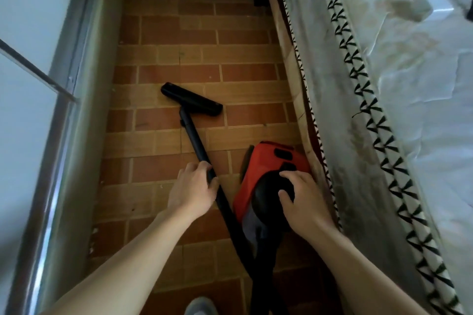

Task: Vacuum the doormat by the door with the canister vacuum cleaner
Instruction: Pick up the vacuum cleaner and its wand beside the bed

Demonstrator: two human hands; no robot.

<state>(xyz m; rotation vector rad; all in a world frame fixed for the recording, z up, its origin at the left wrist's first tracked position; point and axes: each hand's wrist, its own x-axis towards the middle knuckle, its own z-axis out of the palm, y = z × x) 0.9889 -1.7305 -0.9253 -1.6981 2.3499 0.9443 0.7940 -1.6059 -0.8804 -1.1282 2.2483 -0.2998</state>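
Left hand (193,188) fingers wrapped round the rigid wand (197,147); floor head (191,99) on tiles well beyond them. Right hand (302,199) spread, resting on the red canister (266,161), gripping nothing. Canister likely light, hard-shelled; lift by its top. No doormat in view.

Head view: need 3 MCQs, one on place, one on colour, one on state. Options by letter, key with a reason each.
1. Where does the floor nozzle lie?
A. on the brick-pattern floor
B. on the mattress
C. lifted in the air

2. What colour is the canister body?
A. blue
B. red
C. white

3. What is the left hand doing?
A. hanging free
B. pressing the wall
C. gripping the black wand

Key: 1 A, the nozzle rests flat on the tiles, left of the mattress. 2 B, the shell is red with black parts. 3 C, its fingers wrap the wand, while the right hand rests on the canister's black top.
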